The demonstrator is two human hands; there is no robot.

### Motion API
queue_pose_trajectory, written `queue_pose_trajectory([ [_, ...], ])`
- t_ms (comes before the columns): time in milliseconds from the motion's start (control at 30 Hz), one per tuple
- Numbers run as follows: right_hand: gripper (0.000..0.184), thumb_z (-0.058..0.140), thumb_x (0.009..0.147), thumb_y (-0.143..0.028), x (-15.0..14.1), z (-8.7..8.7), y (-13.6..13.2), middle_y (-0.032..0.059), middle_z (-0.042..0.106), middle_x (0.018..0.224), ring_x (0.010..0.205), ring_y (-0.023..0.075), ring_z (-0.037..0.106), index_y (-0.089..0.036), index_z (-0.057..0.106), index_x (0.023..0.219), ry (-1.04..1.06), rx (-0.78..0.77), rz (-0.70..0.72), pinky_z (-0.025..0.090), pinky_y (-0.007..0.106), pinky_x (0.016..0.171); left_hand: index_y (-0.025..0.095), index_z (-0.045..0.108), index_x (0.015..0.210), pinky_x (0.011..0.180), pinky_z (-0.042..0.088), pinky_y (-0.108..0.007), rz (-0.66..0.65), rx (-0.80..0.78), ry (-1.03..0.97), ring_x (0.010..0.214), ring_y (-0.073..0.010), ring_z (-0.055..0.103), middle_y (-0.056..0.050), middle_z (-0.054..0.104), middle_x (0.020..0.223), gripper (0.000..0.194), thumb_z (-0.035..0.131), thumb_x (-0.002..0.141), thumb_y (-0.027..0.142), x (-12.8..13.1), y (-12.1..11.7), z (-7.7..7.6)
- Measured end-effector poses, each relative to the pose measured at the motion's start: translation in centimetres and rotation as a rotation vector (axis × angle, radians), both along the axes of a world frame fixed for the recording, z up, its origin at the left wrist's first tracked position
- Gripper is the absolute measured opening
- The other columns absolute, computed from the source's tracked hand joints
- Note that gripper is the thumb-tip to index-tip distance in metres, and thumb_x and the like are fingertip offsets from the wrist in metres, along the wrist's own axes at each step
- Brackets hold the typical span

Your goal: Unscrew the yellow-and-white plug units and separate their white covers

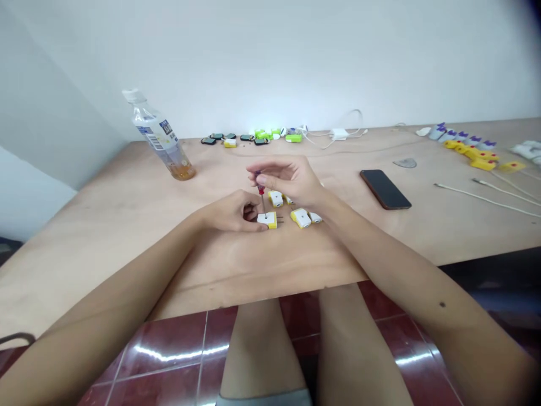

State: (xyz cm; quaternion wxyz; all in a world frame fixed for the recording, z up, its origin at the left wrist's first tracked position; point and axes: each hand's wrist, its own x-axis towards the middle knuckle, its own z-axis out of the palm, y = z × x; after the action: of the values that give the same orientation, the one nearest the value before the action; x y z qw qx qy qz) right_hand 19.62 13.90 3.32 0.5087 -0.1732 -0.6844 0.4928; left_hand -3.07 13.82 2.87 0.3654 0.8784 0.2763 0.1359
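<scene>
The right hand's grip (287, 180) pinches a red-handled screwdriver (261, 190) upright, its tip meeting the white-and-yellow plug (267, 220) clenched at the near side by the left hand's grip (231, 211).

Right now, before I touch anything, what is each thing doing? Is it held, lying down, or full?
left hand: gripping the white-and-yellow plug
white-and-yellow plug: held, screwdriver tip on it
right hand: pinching the screwdriver
screwdriver: held nearly upright, tip down
other white-and-yellow plug: lying loose on the table
phone: lying flat, screen dark
plastic bottle: nearly empty, amber liquid at the bottom
</scene>
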Motion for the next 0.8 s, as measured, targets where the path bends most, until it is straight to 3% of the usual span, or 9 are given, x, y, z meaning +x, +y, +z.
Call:
queue_pose_trajectory([
  [200, 0.039, 0.093, 0.093, -0.047, 0.07, 0.0, -0.05, 0.0074, 0.087, 0.115, 0.1, 0.0226, 0.083, -0.02, 0.088, 0.12, -0.041, -0.002, -0.027, 0.071, 0.039, 0.096, 0.02, 0.058, 0.078, 0.056, 0.036, -0.028, -0.013, 0.007, -0.005, 0.059, -0.0114, 0.044, 0.004, 0.049, 0.066, 0.041, 0.088, 0.091, 0.045, -0.18, 0.11, -0.14],
  [533, 0.044, 0.084, 0.101, -0.054, -0.32, 0.09, -0.42, 0.0071, 0.087, 0.11, 0.105, 0.0222, 0.082, -0.02, 0.082, 0.128, -0.036, -0.008, 0.04, 0.07, 0.038, 0.096, 0.018, 0.067, 0.089, 0.059, 0.04, -0.028, -0.014, 0.036, 0.006, 0.065, -0.0129, 0.05, 0.002, 0.057, 0.075, 0.035, 0.087, 0.092, 0.046, -0.37, 0.4, -0.6],
  [667, 0.045, 0.084, 0.1, -0.056, -0.37, -0.12, -0.32, 0.0056, 0.085, 0.107, 0.095, 0.0197, 0.08, -0.019, 0.083, 0.127, -0.056, 0.019, -0.03, 0.07, 0.035, 0.089, 0.019, 0.064, 0.084, 0.059, 0.038, -0.029, -0.009, 0.004, 0.015, 0.064, -0.0129, 0.049, 0.002, 0.055, 0.072, 0.036, 0.087, 0.092, 0.045, -0.28, 0.22, -0.43],
  [800, 0.044, 0.08, 0.104, -0.054, -0.47, -0.27, -0.26, 0.0068, 0.085, 0.11, 0.101, 0.0207, 0.08, -0.02, 0.081, 0.132, -0.059, 0.045, -0.002, 0.069, 0.038, 0.095, 0.019, 0.063, 0.085, 0.059, 0.039, -0.028, 0.012, 0.025, -0.007, 0.065, -0.0121, 0.049, 0.002, 0.057, 0.076, 0.037, 0.089, 0.09, 0.045, -0.27, 0.09, -0.37],
])
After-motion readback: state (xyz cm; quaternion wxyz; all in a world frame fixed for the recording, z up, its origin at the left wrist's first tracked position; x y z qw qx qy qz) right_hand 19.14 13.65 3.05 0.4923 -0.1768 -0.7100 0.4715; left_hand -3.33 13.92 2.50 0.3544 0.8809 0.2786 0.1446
